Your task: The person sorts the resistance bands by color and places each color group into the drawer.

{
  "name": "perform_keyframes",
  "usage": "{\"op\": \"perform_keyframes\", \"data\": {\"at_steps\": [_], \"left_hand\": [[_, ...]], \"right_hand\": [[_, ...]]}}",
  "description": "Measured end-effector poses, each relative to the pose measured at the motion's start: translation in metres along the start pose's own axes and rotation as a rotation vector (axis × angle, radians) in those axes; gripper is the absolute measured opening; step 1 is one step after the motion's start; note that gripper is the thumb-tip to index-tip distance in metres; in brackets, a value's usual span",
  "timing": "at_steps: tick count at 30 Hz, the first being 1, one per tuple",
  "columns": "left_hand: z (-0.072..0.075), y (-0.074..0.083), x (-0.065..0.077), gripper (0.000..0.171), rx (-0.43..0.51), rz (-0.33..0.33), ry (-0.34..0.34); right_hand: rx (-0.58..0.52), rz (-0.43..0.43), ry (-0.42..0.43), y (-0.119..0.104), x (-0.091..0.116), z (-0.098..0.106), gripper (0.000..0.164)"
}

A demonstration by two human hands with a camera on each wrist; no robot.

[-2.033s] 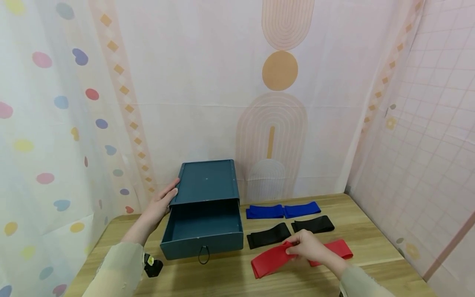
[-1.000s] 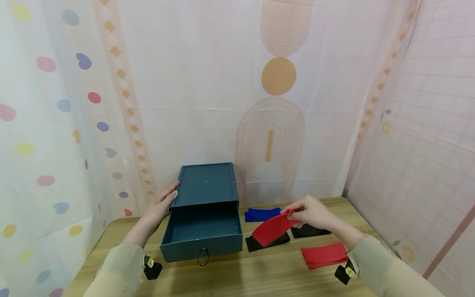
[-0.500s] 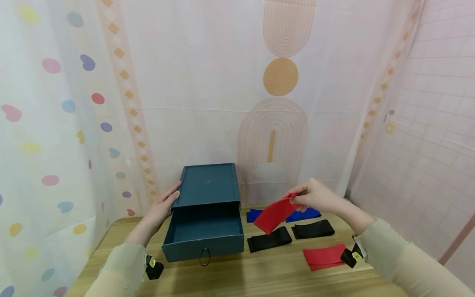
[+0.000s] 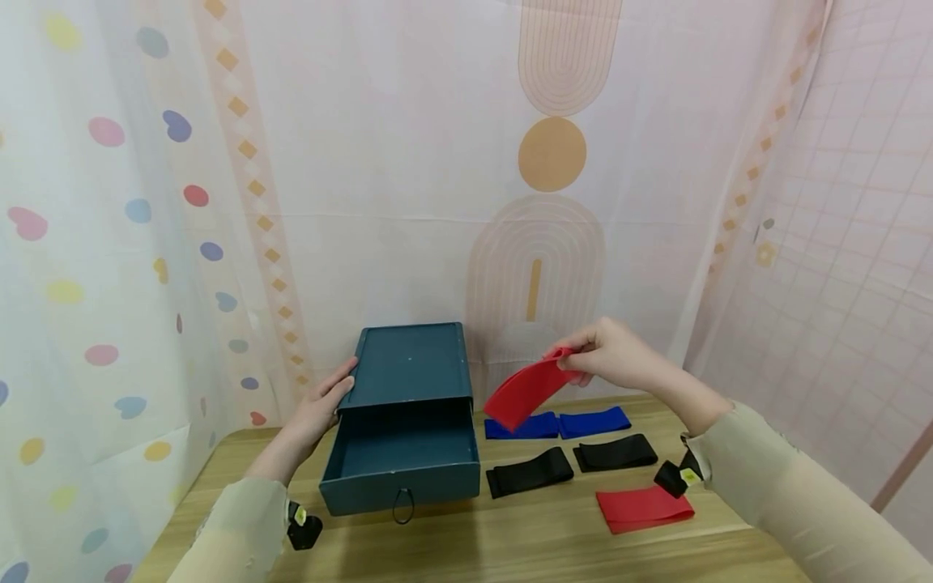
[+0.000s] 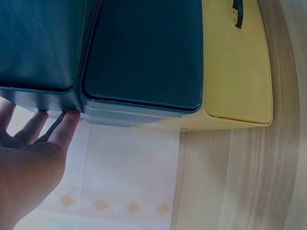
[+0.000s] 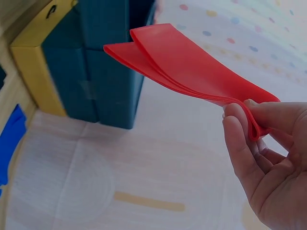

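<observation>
My right hand pinches one end of a red resistance band loop above the table, the folded band slanting down to the left. In the right wrist view the thumb and fingers close on the fold of the red band. My left hand rests against the left side of the dark teal drawer box, with fingers fairly straight in the left wrist view. The box's drawer is pulled out, its visible inside bare. A second red band lies flat on the table.
Two blue bands and two black bands lie right of the box on the wooden table. A yellow drawer unit sits at the bottom of the stack under the teal ones. A patterned curtain hangs behind.
My right hand has lifted one red band off the table and raised it up and back, over the blue bands. The left hand stays on the box.
</observation>
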State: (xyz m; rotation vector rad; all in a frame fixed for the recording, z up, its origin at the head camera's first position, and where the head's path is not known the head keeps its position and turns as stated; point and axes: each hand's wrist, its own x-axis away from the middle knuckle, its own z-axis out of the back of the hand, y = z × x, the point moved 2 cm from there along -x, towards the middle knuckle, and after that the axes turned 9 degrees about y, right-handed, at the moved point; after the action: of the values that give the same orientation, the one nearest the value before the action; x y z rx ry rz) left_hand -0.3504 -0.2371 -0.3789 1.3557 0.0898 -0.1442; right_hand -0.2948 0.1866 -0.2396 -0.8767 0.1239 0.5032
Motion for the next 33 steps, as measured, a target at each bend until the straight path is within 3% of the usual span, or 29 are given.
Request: {"op": "perform_keyframes", "data": {"at_steps": [8,16,33], "left_hand": [[-0.001,-0.001,-0.001,0.061,-0.006,-0.001,-0.002],[0.002,-0.004,-0.001,0.060,-0.031,0.013,0.016],[-0.008,-0.001,-0.002,0.062,-0.016,0.039,0.026]], "right_hand": [[0.010,0.025,-0.026,-0.022,-0.016,-0.008,0.020],[-0.030,0.077,-0.067,-0.036,-0.035,-0.028,0.020],[-0.166,0.014,-0.165,-0.031,-0.064,-0.080,0.018]]}}
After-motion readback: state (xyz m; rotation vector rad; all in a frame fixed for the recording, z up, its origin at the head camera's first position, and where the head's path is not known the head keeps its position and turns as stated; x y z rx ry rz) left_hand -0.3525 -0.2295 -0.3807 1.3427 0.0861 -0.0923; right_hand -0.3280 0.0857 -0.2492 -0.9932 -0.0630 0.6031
